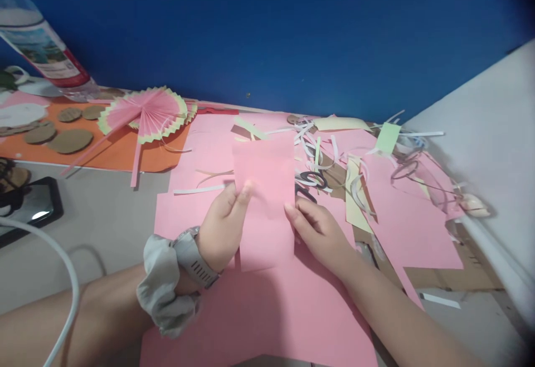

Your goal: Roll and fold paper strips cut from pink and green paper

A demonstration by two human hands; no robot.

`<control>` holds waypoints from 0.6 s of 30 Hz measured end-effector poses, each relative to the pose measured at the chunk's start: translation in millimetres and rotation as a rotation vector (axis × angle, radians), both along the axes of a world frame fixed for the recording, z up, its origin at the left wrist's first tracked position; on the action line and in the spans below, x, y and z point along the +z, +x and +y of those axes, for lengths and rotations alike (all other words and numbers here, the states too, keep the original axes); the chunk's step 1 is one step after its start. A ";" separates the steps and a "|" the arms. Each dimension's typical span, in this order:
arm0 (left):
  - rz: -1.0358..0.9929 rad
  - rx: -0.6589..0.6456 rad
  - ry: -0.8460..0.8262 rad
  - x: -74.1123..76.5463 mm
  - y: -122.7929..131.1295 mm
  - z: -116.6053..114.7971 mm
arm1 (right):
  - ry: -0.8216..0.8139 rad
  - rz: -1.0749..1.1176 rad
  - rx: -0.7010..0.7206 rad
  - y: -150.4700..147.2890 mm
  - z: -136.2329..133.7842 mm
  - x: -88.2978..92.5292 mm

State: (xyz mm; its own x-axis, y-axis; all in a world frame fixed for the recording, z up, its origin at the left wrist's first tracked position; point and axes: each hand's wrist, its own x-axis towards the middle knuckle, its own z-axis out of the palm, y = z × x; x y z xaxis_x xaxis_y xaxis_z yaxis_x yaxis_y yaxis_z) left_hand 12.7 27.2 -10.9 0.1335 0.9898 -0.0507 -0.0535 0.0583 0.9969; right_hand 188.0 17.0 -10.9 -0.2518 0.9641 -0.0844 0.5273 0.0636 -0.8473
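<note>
Between my two hands is a rectangular piece of pink paper (267,233), held up over larger pink sheets (217,328). My left hand (223,225) grips its left edge, thumb on the near face and fingers behind. At the right edge, my right hand (315,227) pinches it between thumb and fingers. A watch and a grey scrunchie (165,283) circle my left wrist. Just past my right hand, the black handles of scissors (311,180) show among paper scraps.
Folded pink fans with yellow-green edges (154,110) lie at the back left, by cardboard discs (71,140) on orange paper (137,158). A tilted plastic bottle (50,54), a phone (37,211) and a white cable (69,266) are left. Eyeglasses (405,169) rest among scraps at right. A blue wall (267,38) stands behind.
</note>
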 end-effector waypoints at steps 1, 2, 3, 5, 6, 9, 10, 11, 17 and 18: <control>0.022 0.006 0.014 0.9 -0.3 0.1 | 0.007 -0.011 0.000 -0.9 0.1 0.5; 0.040 0.012 0.028 1.9 -0.5 0.3 | 0.018 -0.023 0.001 -1.7 0.3 1.1; 0.051 0.016 0.039 2.6 -0.6 0.6 | 0.032 -0.032 -0.002 -2.5 0.6 1.6; 0.056 0.031 0.057 3.0 -0.6 1.3 | 0.048 -0.039 -0.009 -3.7 1.1 2.4; 0.059 0.048 0.068 2.7 -0.4 1.7 | 0.040 -0.039 -0.007 -4.2 1.2 2.7; 0.064 0.108 0.094 1.2 0.0 2.4 | -0.013 -0.038 0.020 -5.1 0.9 3.5; 0.054 0.120 0.095 1.0 0.0 2.4 | -0.024 -0.040 0.026 -5.2 0.8 3.7; 0.036 0.123 0.089 0.9 -0.1 2.3 | -0.025 -0.041 0.029 -5.2 0.7 3.8; -0.034 0.118 0.017 -2.1 -1.4 3.3 | 0.015 -0.032 -0.003 -3.3 1.0 3.3; -0.032 0.131 0.004 -3.1 -1.8 3.8 | 0.012 -0.035 0.000 -3.2 1.2 3.1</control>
State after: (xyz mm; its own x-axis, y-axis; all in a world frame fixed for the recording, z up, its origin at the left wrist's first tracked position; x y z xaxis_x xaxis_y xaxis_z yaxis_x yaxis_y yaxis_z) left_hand 10.9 30.9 -14.0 0.0050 0.9990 -0.0443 -0.0919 0.0446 0.9948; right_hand 184.8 18.2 -7.8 -0.2487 0.9651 -0.0816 0.5563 0.0734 -0.8277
